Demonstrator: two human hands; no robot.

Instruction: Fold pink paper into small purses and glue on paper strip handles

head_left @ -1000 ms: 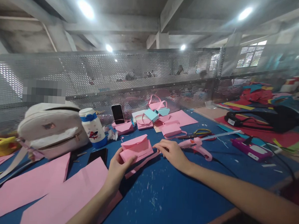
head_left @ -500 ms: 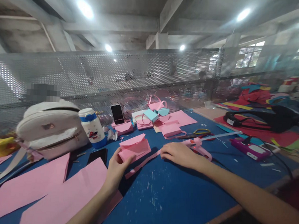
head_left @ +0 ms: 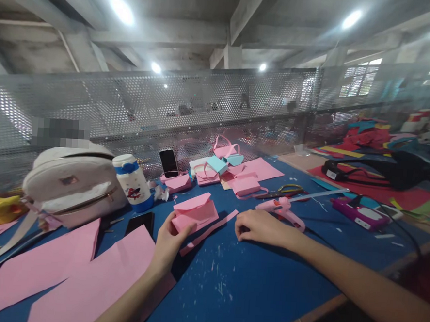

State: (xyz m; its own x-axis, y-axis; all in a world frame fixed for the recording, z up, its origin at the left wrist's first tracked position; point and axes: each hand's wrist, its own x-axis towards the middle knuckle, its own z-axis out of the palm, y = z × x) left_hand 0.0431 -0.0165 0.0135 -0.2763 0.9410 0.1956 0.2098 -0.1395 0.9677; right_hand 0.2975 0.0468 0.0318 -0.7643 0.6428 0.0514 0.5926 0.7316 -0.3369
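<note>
Well in from the front edge of the blue bench (head_left: 265, 290), the left hand (head_left: 171, 236) pinches the left end of a folded pink paper bag (head_left: 196, 212), thumb in front. The right forearm slants over the front edge, and the right hand (head_left: 256, 226), apart from the left, lies knuckles up beside a pink strip (head_left: 210, 232), fingers curled under; whether they hold anything cannot be told. Toward the back edge, the white bottle (head_left: 135, 185) bears a printed figure, while the backpack's plaque (head_left: 68, 180) is unreadably blurred.
</note>
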